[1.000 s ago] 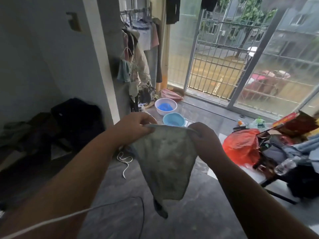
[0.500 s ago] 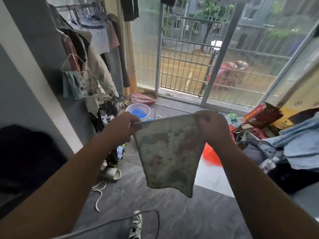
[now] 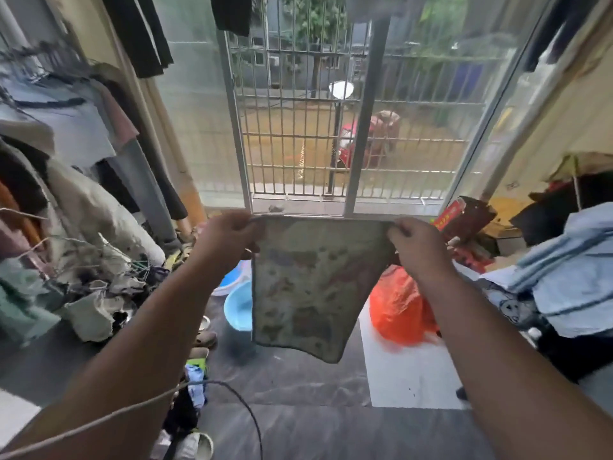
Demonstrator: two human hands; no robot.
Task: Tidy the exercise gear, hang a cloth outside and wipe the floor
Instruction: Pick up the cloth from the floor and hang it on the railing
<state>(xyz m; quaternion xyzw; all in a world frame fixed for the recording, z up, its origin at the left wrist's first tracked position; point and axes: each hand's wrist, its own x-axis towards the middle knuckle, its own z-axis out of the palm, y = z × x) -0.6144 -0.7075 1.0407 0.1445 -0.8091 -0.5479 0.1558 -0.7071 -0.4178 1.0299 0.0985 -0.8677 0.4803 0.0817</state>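
A greenish, stained square cloth (image 3: 311, 283) hangs stretched flat in front of me, its top edge level with the sill of the barred window (image 3: 298, 134). My left hand (image 3: 225, 237) pinches the cloth's top left corner. My right hand (image 3: 414, 247) pinches the top right corner. The lower edge of the cloth dangles free above the dark grey floor (image 3: 298, 410). No exercise gear can be made out.
A rack of hanging clothes (image 3: 76, 180) crowds the left side. Blue basins (image 3: 237, 308) and shoes (image 3: 202, 340) lie on the floor below the cloth. An orange bag (image 3: 394, 310), boxes (image 3: 464, 220) and piled fabric (image 3: 564, 277) fill the right. A cable (image 3: 245, 413) loops near my left arm.
I have come closer to the barred window. Both hands have drawn apart, so the cloth went from bunched and drooping to spread flat and taut.
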